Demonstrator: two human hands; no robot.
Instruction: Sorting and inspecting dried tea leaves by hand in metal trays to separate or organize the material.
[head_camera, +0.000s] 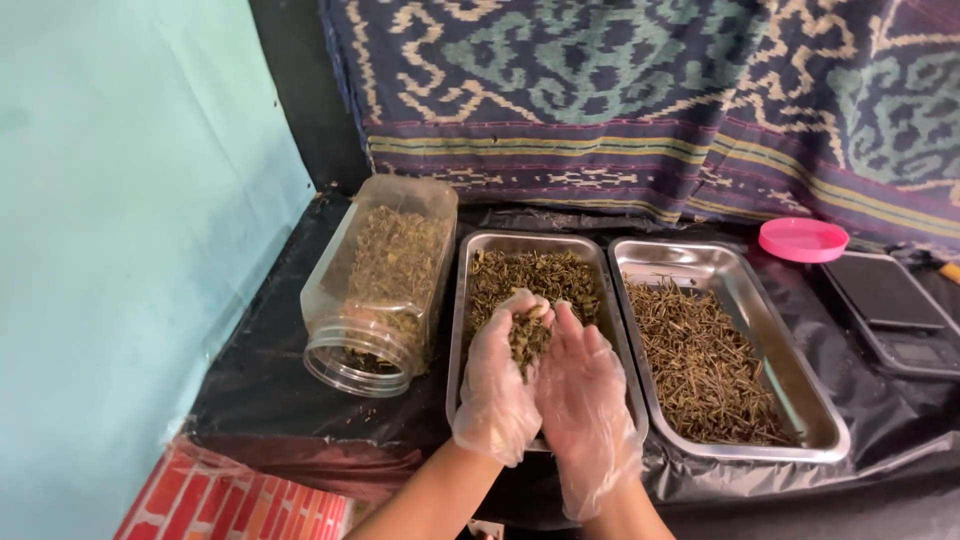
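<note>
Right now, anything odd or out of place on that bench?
The clear plastic jar lies on its side left of the left tray, mouth open, lid off; a pink lid sits far right. No spill visible. Both hands cup dried herbs.

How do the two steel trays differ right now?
The left steel tray holds greenish, crumbly dried leaves; the right steel tray holds brown, stick-like stems. Both gloved hands, left and right, cup leaves over the left tray; nothing hovers over the right tray. Both are shiny, rectangular, side by side.
</note>
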